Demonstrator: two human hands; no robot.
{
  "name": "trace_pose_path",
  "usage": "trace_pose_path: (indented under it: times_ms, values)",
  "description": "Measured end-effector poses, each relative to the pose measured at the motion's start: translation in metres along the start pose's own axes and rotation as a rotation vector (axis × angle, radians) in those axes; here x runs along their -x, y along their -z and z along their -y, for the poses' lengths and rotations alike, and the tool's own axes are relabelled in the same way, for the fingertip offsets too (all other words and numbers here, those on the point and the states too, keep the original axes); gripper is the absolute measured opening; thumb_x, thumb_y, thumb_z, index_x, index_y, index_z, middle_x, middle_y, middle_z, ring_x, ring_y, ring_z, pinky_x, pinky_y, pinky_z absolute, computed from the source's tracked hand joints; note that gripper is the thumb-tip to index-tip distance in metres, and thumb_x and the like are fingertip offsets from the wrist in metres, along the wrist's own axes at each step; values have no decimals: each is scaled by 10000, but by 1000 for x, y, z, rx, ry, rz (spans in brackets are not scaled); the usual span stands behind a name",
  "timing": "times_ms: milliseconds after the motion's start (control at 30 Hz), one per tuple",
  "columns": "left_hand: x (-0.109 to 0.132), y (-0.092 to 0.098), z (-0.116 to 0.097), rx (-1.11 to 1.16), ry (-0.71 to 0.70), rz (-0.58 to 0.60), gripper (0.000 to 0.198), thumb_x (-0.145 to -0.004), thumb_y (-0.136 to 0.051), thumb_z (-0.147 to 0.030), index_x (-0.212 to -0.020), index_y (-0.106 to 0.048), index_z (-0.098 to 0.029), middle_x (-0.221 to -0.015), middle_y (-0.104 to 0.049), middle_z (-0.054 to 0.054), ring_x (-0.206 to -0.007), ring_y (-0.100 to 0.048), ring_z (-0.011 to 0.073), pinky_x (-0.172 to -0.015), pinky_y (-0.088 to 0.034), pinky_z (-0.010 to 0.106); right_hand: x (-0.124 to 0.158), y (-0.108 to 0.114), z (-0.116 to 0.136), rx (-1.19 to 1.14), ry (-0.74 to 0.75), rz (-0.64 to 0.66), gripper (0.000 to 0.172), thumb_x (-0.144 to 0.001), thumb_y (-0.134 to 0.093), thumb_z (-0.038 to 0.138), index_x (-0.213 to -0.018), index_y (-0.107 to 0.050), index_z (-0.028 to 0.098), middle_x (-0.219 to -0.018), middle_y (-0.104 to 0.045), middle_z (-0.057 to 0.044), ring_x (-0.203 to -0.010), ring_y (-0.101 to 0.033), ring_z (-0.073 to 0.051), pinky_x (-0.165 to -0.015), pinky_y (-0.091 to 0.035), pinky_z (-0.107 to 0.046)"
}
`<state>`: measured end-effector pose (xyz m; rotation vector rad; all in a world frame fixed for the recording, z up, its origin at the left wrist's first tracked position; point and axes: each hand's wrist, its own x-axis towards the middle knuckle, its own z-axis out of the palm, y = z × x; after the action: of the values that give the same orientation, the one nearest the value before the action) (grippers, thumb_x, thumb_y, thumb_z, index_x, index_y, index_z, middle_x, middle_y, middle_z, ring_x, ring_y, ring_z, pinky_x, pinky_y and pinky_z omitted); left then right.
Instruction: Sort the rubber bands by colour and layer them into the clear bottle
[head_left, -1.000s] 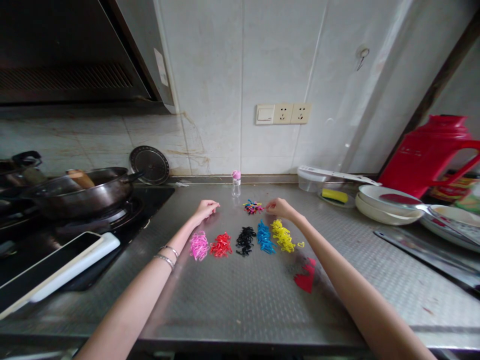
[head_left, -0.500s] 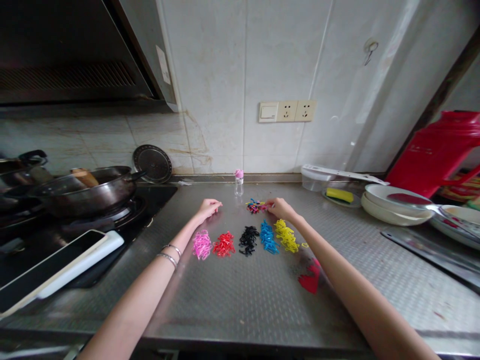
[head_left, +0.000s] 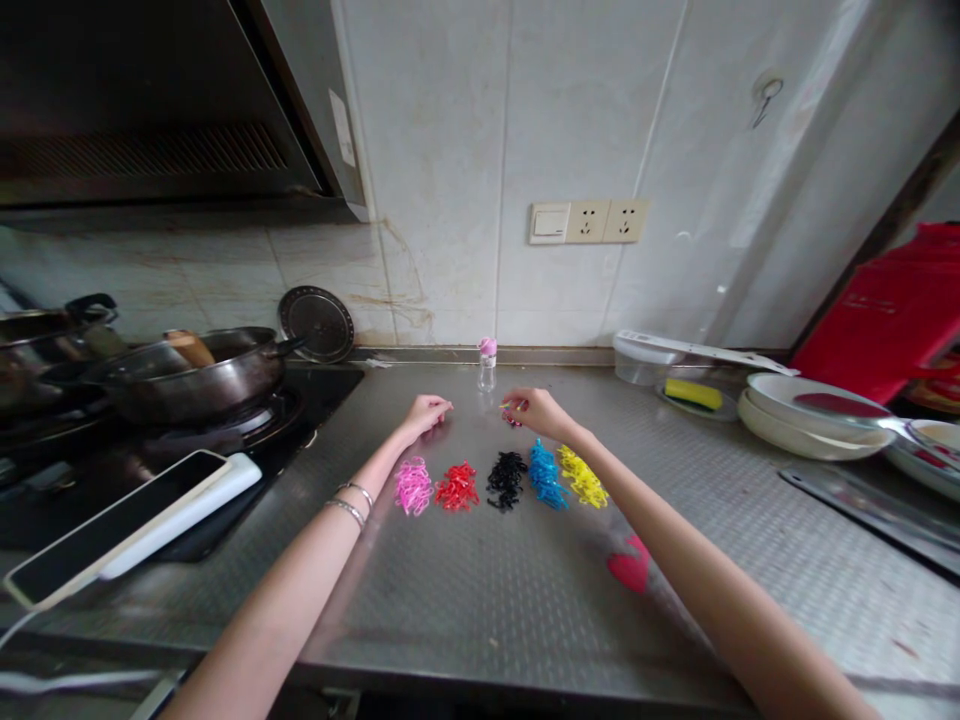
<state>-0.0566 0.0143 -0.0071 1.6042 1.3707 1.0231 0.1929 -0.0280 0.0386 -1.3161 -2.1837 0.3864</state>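
Note:
Five sorted heaps of small elastic bands lie in a row on the steel counter (head_left: 480, 600): pink (head_left: 413, 486), red (head_left: 457, 487), black (head_left: 507, 477), blue (head_left: 546, 473) and yellow (head_left: 583, 479). My right hand (head_left: 534, 411) rests over the mixed-colour heap behind the row and hides most of it, its fingers pinched on a few bands. My left hand (head_left: 426, 413) lies loosely curled on the counter behind the pink heap, with nothing seen in it. A small clear bottle with a pink cap (head_left: 487, 363) stands just behind both hands.
A wok (head_left: 202, 375) sits on the stove at left, with a phone on a white board (head_left: 120, 525) in front of it. Bowls (head_left: 814, 415), a yellow sponge (head_left: 693, 393), a clear tub (head_left: 645, 358) and a red thermos (head_left: 892, 320) crowd the right. A red scrap (head_left: 631, 567) lies by my right forearm.
My right hand slid left from beside the mixed heap to on top of it and closed on some bands. The view shifted slightly. My left hand stayed put.

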Motion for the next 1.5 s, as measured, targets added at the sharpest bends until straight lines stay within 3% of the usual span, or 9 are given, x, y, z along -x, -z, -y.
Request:
trace_pose_path:
  times_ms: [233, 333, 467, 633, 900, 1067, 1200, 1500]
  values:
    - [0, 1, -1, -26, -93, -2, 222, -702, -532, -304, -692, -625, -103, -461, -466, -30, -384, -365, 49, -389, -253, 176, 6, -47, 96, -54, 283, 158, 279, -702, -495, 146, -934, -640, 198, -781, -647, -19, -650, -556, -108, -584, -382, -189]
    - [0, 1, -2, -32, -72, -10, 209, -694, -537, -289, -695, -629, -101, -467, -465, -31, -401, -369, 51, -396, -254, 177, 9, -63, 115, -48, 332, 202, 321, -685, -486, 123, -957, -636, 203, -798, -649, -30, -678, -559, -128, -588, -389, -207]
    - [1, 1, -4, -16, -41, 0, 205, -697, -537, -280, -712, -629, -98, -469, -458, -32, -388, -350, 44, -383, -237, 175, 10, -68, 116, -83, 354, 244, 355, -650, -507, 113, -971, -637, 191, -796, -646, -36, -664, -552, -130, -576, -388, -209]
    - [0, 0, 0, 2, -46, -1, 211, -703, -530, -292, -731, -622, -104, -463, -450, -38, -350, -317, 34, -356, -201, 167, 14, -44, 85, -98, 272, 141, 335, -658, -493, 129, -951, -642, 195, -741, -636, -7, -629, -538, -101, -580, -374, -189]
    - [-2, -1, 3, -35, -17, -40, 231, -683, -545, -322, -729, -636, -115, -458, -465, -34, -345, -315, 36, -355, -185, 171, 38, 35, -39, 11, -182, -170, 276, -701, -479, 241, -889, -656, 145, -706, -653, -39, -663, -558, -141, -597, -390, -212]
    - [-1, -2, 2, -81, -51, -46, 227, -678, -536, -311, -698, -643, -113, -460, -480, -25, -361, -341, 44, -370, -208, 175, 62, 47, -94, -7, -348, -216, 307, -690, -443, 224, -889, -654, 126, -682, -656, -46, -635, -568, -146, -604, -399, -223]
    - [-2, -3, 3, -110, -73, -43, 214, -678, -530, -295, -696, -644, -114, -470, -491, -18, -365, -360, 48, -376, -237, 176, 70, 39, -108, 39, -396, -180, 305, -677, -455, 222, -882, -661, 131, -668, -652, -42, -630, -566, -148, -592, -392, -219]
    - [-4, -10, -9, -337, -44, 25, 129, -626, -562, -210, -641, -647, -114, -511, -558, 25, -402, -449, 80, -407, -306, 193, 73, 38, -107, 96, -398, -172, 295, -693, -466, 241, -889, -669, 154, -733, -663, -43, -692, -578, -147, -626, -392, -208]
